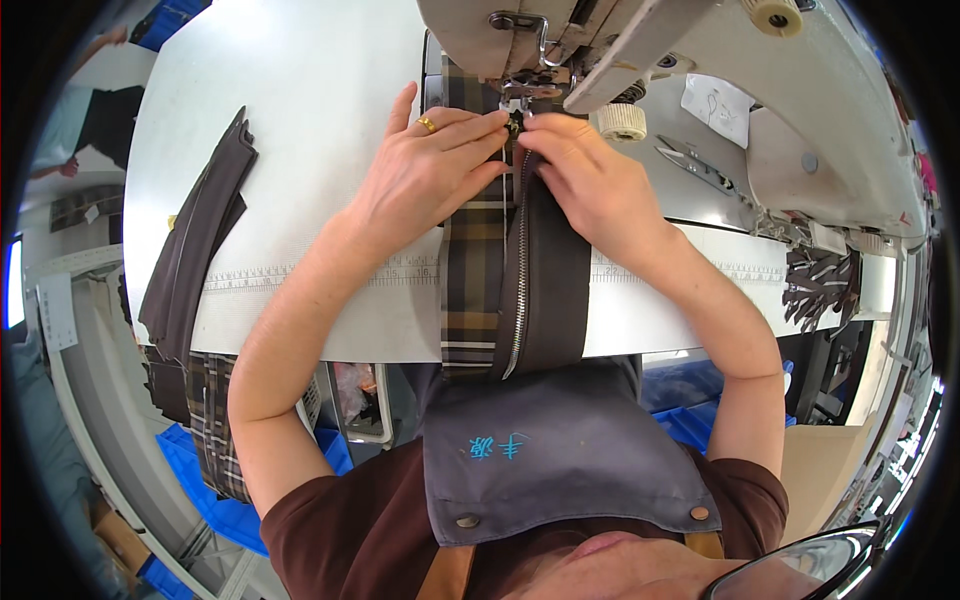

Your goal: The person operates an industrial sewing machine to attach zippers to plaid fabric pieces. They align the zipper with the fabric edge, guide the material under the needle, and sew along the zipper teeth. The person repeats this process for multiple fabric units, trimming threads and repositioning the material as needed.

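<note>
Under the presser foot [517, 100] of a sewing machine lies a strip of plaid fabric [470, 240] in brown, black and tan. Along it runs a metal-toothed zipper [520, 270], with a plain dark brown fabric panel [556, 265] on its right. My left hand [435, 160] rests flat on the plaid side, fingers stretched toward the foot and little finger raised; a gold ring is on one finger. My right hand [590, 175] has its fingertips pinched at the zipper's upper end, close to the foot. The fingertips partly hide the zipper's top and the stitching spot.
The machine head [700, 60] overhangs the far right. Thread snips [695, 165] lie on its bed beside a white paper piece [716, 108]. Folded dark brown pieces [200, 230] lie at the table's left, with plaid pieces [217, 420] hanging below. A printed ruler [300, 277] crosses the table.
</note>
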### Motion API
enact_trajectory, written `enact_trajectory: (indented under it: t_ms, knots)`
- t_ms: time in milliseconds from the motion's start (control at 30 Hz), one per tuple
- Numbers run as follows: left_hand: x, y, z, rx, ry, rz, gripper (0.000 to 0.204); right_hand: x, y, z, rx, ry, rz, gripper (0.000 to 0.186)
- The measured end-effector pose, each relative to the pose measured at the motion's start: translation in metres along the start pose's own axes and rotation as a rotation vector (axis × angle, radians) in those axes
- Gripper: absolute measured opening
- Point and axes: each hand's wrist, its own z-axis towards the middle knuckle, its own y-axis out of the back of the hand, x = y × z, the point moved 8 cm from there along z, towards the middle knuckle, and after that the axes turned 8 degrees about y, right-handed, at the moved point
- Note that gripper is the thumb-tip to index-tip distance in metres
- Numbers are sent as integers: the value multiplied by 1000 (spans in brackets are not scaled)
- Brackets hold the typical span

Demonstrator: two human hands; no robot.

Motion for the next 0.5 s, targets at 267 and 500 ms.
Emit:
enact_trajectory:
  t_ms: [267, 500]
  knots:
    - [-24, 7, -15, 70, -97, 73, 27, 4, 0, -10, -47, 141, -82, 31]
    - [-46, 17, -46, 43, -27, -34, 25, 15, -4, -4, 53, 139, -183, 32]
